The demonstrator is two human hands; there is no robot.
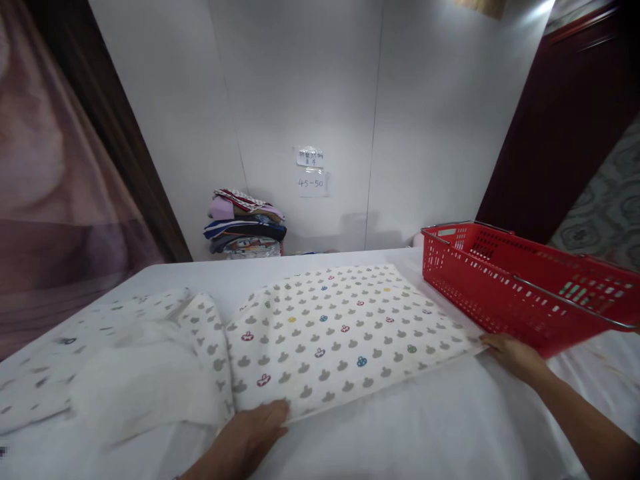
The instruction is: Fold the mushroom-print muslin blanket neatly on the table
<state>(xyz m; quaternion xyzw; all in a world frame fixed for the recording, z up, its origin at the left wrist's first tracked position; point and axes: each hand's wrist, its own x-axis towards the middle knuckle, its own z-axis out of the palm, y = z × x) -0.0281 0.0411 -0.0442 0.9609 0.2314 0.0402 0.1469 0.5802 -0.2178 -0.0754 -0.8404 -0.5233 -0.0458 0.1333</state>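
Note:
A white cloth (345,327) printed with small grey, red, blue and yellow motifs lies spread on the white-covered table. My right hand (515,357) pinches its near right corner, just beside the red basket. At the near left edge, my left hand (250,433) is closed on the same cloth, with its fingertips partly hidden. Left of my left hand lies a crumpled bundle of white cloth (140,373), some of it plain and some printed with grey marks. The bundle touches the left side of the spread cloth.
A red plastic basket (495,307) with metal handles stands at the right. Against the white wall (300,80) sits a stack of folded fabrics (245,227). Paper labels (313,181) are fixed to the wall, and a curtain (55,180) hangs at the left.

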